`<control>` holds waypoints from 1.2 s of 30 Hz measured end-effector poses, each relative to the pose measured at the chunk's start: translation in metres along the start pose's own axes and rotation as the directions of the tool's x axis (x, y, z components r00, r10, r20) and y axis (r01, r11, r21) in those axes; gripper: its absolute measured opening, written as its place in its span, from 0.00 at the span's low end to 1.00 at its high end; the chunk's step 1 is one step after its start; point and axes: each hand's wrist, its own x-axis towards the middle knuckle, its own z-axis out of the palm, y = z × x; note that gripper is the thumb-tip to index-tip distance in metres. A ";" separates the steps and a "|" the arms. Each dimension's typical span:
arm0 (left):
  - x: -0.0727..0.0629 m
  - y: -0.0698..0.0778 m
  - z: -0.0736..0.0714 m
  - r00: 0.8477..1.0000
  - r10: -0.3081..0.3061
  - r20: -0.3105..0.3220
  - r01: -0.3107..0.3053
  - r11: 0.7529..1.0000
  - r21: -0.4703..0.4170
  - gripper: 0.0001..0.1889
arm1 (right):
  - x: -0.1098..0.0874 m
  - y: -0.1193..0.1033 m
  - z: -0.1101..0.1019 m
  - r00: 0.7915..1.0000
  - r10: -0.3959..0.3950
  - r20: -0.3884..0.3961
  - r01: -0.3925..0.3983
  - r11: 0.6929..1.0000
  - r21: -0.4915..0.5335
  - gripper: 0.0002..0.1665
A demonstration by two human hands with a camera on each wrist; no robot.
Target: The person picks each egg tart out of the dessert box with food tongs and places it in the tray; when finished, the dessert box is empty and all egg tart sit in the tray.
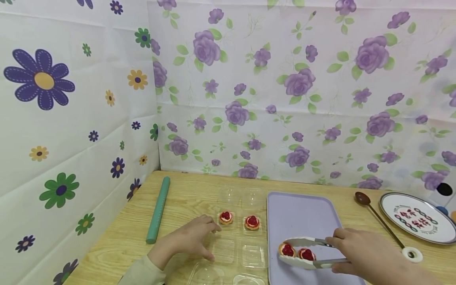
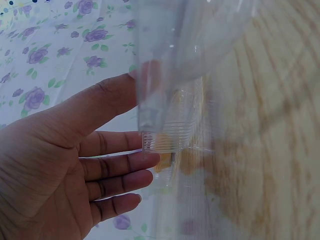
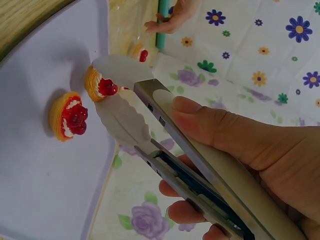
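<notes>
My right hand (image 1: 370,251) grips white-tipped tongs (image 3: 120,120), their spread heads low over the lilac tray (image 1: 303,209). A small berry-topped tart (image 1: 286,249) sits between the tips, and a second tart (image 1: 306,254) lies beside it on the tray. My left hand (image 1: 190,237) hovers left of a clear plastic container (image 1: 253,255) with several compartments, thumb and fingers spread. In the left wrist view its fingertips (image 2: 145,160) overlap the ribbed plastic edge. Two more tarts, one on the left (image 1: 226,217) and one on the right (image 1: 252,222), sit in the container.
A green rolling-pin-like rod (image 1: 158,209) lies at the left of the wooden table. On the right are a brown-headed long spoon (image 1: 379,217) with a white ring end and an oval plate (image 1: 417,217) with red lettering. Flowered cloth (image 1: 249,99) hangs behind and on the left.
</notes>
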 end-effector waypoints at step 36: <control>0.000 -0.002 0.002 1.000 0.014 -0.016 -0.014 1.000 0.015 0.38 | -0.010 0.007 0.015 1.000 -0.006 0.024 0.005 0.999 0.047 0.35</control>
